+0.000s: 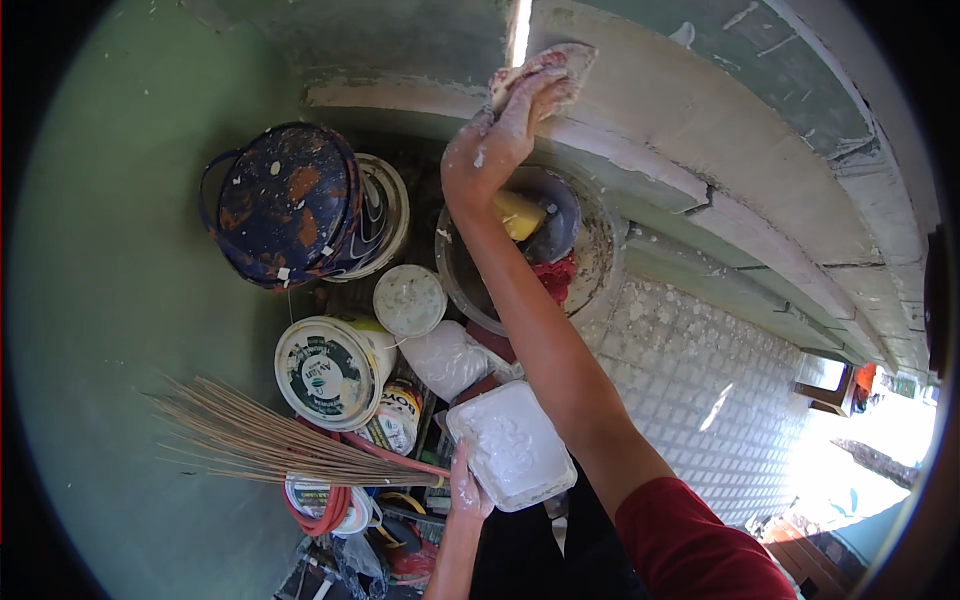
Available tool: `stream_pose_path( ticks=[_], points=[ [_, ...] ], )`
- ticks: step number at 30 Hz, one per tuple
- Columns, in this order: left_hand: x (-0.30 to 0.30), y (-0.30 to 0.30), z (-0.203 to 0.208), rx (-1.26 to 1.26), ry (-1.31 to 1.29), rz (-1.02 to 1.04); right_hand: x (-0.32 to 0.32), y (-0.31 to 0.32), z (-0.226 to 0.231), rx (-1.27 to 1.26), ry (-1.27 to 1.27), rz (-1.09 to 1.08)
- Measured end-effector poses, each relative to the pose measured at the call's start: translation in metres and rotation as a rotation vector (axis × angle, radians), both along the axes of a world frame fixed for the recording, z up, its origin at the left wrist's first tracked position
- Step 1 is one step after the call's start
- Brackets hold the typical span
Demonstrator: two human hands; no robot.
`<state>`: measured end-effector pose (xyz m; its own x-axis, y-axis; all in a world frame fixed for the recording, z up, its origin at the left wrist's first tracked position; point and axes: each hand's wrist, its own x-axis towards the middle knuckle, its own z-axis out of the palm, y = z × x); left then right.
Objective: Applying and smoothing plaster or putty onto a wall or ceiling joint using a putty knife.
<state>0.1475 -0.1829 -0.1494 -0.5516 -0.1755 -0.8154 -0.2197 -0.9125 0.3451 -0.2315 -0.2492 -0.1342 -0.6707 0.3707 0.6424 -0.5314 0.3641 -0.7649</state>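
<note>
My right hand (505, 125) reaches up and presses a putty-covered pad or rag (560, 58) against a pale moulded ledge (680, 120) on the green wall. The hand is smeared with white paste. Lower down, my left hand (467, 490) grips the near edge of a flat rectangular tray (512, 445) filled with white putty, held level in front of me.
Below stand paint buckets: a dark splattered one (285, 205), a white-lidded tin (330, 372) and a small round lid (409, 300). A grey basin (595, 265) holds a yellow item and red cloth. A straw broom (270, 440) lies left. Tiled floor (710, 390) spreads right.
</note>
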Motion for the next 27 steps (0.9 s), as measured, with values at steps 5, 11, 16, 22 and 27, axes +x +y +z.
stream_pose_path(
  ticks=[5,11,16,22,27],
  points=[
    [0.011,-0.006,-0.006,-0.003,0.038,0.032,0.017,-0.005,0.000,0.010,0.115,0.170],
    [0.013,-0.009,-0.014,0.024,0.014,0.059,0.061,0.087,0.012,-0.207,0.093,0.387],
    [0.005,-0.003,-0.007,0.029,0.038,0.024,0.038,0.136,0.009,-0.482,-0.196,0.075],
    [0.003,0.003,-0.006,0.012,0.041,0.009,0.025,0.072,-0.013,-0.158,0.056,0.136],
    [0.008,0.002,-0.010,0.028,0.021,0.021,0.033,0.068,-0.007,0.007,-0.013,0.155]
  ],
)
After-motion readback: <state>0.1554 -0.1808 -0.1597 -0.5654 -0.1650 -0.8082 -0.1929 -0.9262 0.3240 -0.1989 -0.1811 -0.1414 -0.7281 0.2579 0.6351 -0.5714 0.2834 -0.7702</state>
